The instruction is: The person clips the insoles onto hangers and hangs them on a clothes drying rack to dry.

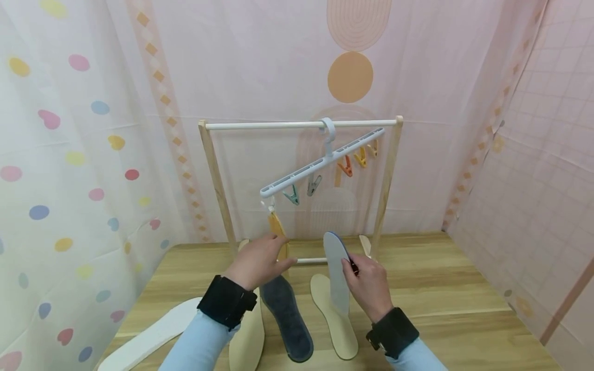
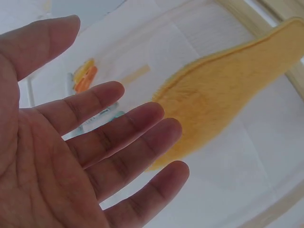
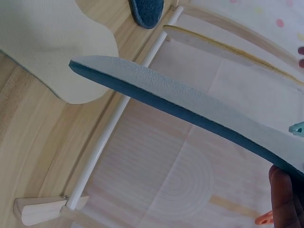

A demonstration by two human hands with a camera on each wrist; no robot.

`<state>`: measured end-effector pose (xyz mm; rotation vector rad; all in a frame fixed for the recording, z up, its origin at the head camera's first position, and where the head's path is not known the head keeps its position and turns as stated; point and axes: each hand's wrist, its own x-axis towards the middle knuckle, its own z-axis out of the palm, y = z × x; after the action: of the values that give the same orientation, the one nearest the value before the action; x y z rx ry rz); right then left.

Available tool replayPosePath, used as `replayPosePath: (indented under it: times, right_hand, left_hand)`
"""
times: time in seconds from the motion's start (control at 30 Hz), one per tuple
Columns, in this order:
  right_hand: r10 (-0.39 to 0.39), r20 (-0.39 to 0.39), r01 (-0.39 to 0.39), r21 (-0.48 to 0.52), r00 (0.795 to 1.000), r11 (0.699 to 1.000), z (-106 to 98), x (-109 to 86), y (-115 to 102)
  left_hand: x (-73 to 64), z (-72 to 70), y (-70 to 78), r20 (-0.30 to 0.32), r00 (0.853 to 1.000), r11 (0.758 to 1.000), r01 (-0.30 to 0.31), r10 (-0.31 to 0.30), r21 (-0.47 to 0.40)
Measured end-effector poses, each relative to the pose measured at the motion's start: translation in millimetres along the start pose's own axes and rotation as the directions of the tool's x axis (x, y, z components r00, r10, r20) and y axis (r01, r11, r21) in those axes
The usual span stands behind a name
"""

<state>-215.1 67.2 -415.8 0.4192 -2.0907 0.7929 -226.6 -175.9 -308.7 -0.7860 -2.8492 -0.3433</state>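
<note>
A blue-edged insole with a pale grey face is gripped along its side by my right hand. The right wrist view shows the thin blue side of this insole. My left hand is held up beside a fuzzy yellow insole that hangs from the near end of a pale blue clip hanger. In the left wrist view the fingers are spread and straight, holding nothing; whether they touch the yellow insole I cannot tell. Teal, grey, orange and yellow clips hang along the hanger.
The hanger hooks over the white top bar of a wooden-legged rack. On the wooden table lie a dark blue insole, a cream insole, another cream insole and a white insole. Curtains surround the table.
</note>
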Motion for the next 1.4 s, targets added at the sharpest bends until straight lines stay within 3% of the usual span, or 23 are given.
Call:
replayPosePath:
  times: [0.4,0.77,1.1,1.4]
  right_hand:
    - [-0.011,0.018,0.011,0.014,1.0,1.0,3,5.2,-3]
    - [-0.016,0.032,0.016,0.024,0.999,1.0,6,9.4,-5]
    - [-0.018,0.05,0.016,0.042,0.999,0.999,8,12.2,-6]
    - [-0.005,0.07,0.001,0.046,0.998,0.999,10,14.0,-6]
  left_hand:
    - [24.6,-8.5,14.7,-0.02,1.0,1.0,0.0,0.0,-0.013]
    - [47.3,-5.4,28.3,-0.029,0.999,0.999,-0.027,0.026,-0.025]
    - [52.7,-6.5,23.1,-0.053,0.998,1.0,-0.023,0.024,0.013]
    - [56.1,-7.5,17.3,-0.043,0.998,0.999,0.04,-0.039,0.02]
